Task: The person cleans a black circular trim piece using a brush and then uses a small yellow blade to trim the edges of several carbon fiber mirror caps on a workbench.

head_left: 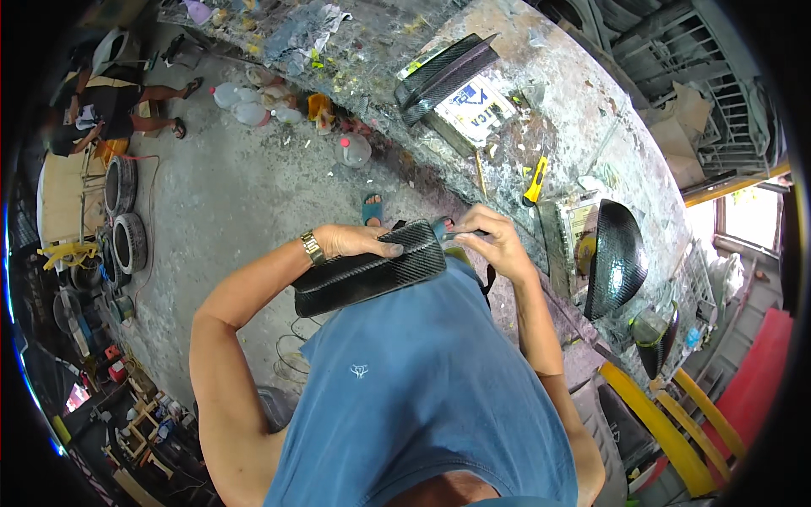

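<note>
A black carbon-fibre panel (380, 275) with a raised ridge lies across the front of my body. My left hand (351, 241) grips its upper edge, thumb on the top face and fingers hidden beneath. At the panel's right end, my right hand (490, 241) pinches something small and dark by the corner; its kind is too small to make out. On the bench to the right lies a yellow utility knife (536, 182), with a thin wooden stick (481, 173) beside it. A second carbon-fibre part (443, 80) rests on a rectangular tin (475, 112).
A curved glossy carbon-fibre shell (617, 258) leans by another tin (551, 245) on the stained workbench (608, 127). Plastic bottles (249, 110) and a clear jug (353, 150) stand on the floor. Tyres (130, 245) and another person (101, 114) are at the left.
</note>
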`<state>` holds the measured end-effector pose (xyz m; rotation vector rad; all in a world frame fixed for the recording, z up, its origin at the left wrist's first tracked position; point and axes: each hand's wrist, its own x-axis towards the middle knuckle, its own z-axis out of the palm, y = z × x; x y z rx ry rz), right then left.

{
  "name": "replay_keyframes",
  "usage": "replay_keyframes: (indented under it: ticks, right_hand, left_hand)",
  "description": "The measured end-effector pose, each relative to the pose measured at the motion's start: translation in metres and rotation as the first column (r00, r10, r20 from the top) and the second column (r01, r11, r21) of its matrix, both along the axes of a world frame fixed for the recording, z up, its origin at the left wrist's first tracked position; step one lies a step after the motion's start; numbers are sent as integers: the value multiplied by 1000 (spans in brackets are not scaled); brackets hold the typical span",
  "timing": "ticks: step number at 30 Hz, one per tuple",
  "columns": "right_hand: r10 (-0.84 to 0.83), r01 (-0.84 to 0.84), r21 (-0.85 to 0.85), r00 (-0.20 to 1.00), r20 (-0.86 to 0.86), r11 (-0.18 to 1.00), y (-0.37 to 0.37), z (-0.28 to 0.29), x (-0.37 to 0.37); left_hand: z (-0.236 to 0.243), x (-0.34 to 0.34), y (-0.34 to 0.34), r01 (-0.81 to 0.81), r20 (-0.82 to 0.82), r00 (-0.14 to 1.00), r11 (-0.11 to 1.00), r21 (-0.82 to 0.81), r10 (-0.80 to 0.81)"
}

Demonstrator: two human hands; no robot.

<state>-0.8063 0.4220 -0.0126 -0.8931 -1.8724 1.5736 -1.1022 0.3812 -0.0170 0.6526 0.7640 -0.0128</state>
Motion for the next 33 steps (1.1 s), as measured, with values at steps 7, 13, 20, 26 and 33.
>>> replay_keyframes:
  ticks: [7,13,20,26,33]
  right_hand:
    - [-40,29,-55,977,-212,998,1,17,-11]
    - [-190,185,-95,980,-55,978,3,-23,18]
    - [-37,28,-57,986,-161,998,2,20,-7]
    - [155,-151,49,984,-91,987,-7,33,9]
    - [51,-49,16,992,-113,999,-14,32,12]
  left_hand:
    - [-5,3,0,6,-89,996,1000,-7,-7]
    - [-4,0,0,-33,-57,998,999,15,33]
    - [20,15,7,49,-69,997,987,155,-39]
    - [22,22,4,107,-27,994,936,335,-104]
    - [26,27,12,134,-4,990,945,298,-139]
